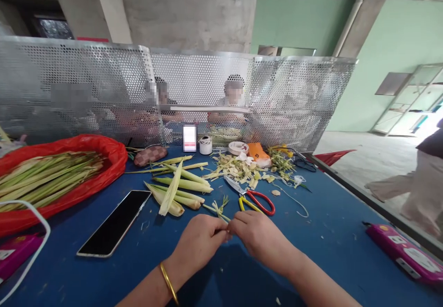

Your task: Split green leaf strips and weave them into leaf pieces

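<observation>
My left hand (199,240), with a gold bangle on the wrist, meets my right hand (265,238) at the front middle of the blue table. Fingers of both hands are pinched together around a thin green plant stem (220,211). Its small leafy tips stick out beyond the fingertips; the gripped part is hidden. Just past my right hand lie scissors (247,193) with one red and one yellow handle, blades pointing away to the left. Several pale green husk-like leaves (187,184) are piled beyond my left hand.
Left are a black phone (114,224) and a red bag (119,152) of long stalks. Trimmed scraps (238,166), a tape roll (238,148) and an orange packet (258,152) lie behind. A purple box (404,251) sits right. A perforated metal screen (204,81) separates people opposite.
</observation>
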The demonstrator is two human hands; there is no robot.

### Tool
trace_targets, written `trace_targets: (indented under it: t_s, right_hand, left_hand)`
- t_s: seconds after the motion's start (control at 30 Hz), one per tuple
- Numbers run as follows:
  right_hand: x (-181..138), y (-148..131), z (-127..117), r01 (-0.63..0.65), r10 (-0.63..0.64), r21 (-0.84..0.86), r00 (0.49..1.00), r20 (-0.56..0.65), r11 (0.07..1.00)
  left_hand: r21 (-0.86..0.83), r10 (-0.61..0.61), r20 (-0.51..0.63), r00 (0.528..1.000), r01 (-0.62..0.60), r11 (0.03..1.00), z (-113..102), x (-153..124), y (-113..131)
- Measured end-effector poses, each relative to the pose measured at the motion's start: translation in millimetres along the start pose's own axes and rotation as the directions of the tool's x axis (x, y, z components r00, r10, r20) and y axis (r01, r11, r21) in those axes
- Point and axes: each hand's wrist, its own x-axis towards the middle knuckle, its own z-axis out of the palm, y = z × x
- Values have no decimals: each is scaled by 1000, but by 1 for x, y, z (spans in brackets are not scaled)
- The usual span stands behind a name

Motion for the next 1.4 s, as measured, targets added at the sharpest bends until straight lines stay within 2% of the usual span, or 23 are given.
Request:
trace_targets:
  t_s: [0.07, 0.13, 0.17, 0.2, 0.23, 0.3, 0.33, 0.37, 0.4, 0.47, 0.57, 0.67, 0.77, 0.87, 0.93, 1.03, 1.2, 1.3, 1.4]
  right_hand:
    - [-2, 7, -5, -46, 47, 142, 999, -3, 989]
    - [-7, 28, -15, -205, 210, 196, 978, -3, 959]
    - [-10, 44, -21, -358, 366, 141, 930, -36, 923]
    - [-15, 63, -28, -570, 572, 50, 813, -111, 820]
    - [-20, 84, -35, -688, 677, 8, 713, -183, 726]
    - [-34, 127, -47, -829, 794, -34, 546, -268, 558]
    - [-41, 147, -51, -875, 833, -50, 475, -285, 482]
    - [-48, 164, -53, -900, 857, -63, 430, -284, 431]
    - [-54, 177, -54, -910, 870, -75, 412, -273, 407]
    - [-63, 194, -50, -899, 872, -95, 438, -219, 427]
    - [-67, 203, -39, -871, 859, -130, 489, -150, 473]
    - [-68, 207, -28, -865, 861, -142, 497, -105, 482]
    - [-69, 211, -20, -874, 870, -102, 485, -96, 476]
    - [-70, 215, -15, -881, 872, -10, 469, -139, 472]
    - [-71, 217, -14, -878, 871, 79, 449, -200, 471]
    - [-75, 215, -18, -845, 861, 243, 394, -320, 477]
    - [-95, 192, -29, -685, 822, 484, 317, -474, 544]
    - [-107, 171, -31, -630, 815, 535, 317, -485, 563]
    - [-112, 163, -31, -677, 836, 506, 338, -431, 535]
  left_hand:
    - [-15, -11, 11, 1000, 11, 1000, -2, -1, 2]
    - [-64, -48, 7, 999, 49, 997, -2, 0, 4]
    - [-111, -74, 5, 997, 75, 991, -1, 0, 5]
    - [-177, -102, 5, 995, 102, 979, 1, 1, 6]
    - [-260, -134, 7, 991, 132, 957, 3, 2, 6]
    - [-433, -200, 34, 979, 195, 880, 8, 4, 6]
    - [-499, -229, 53, 972, 225, 837, 10, 5, 6]
    - [-546, -251, 68, 966, 247, 801, 12, 5, 6]
    - [-574, -265, 82, 961, 262, 776, 13, 6, 6]
    - [-600, -274, 88, 958, 270, 753, 13, 7, 7]
    - [-645, -290, 101, 952, 284, 709, 12, 6, 8]
    - [-683, -303, 138, 943, 312, 660, 14, 4, 8]
    - [-701, -311, 164, 936, 332, 631, 18, 5, 2]
    - [-710, -320, 174, 931, 344, 615, 21, 6, -3]
    - [-708, -325, 176, 929, 349, 614, 21, 7, -4]
    - [-701, -330, 183, 926, 358, 616, 20, 7, -1]
    - [-706, -323, 211, 922, 373, 602, 16, 4, 5]
    - [-706, -332, 216, 918, 382, 597, 17, 4, 7]
    - [-703, -340, 203, 918, 378, 602, 20, 4, 7]
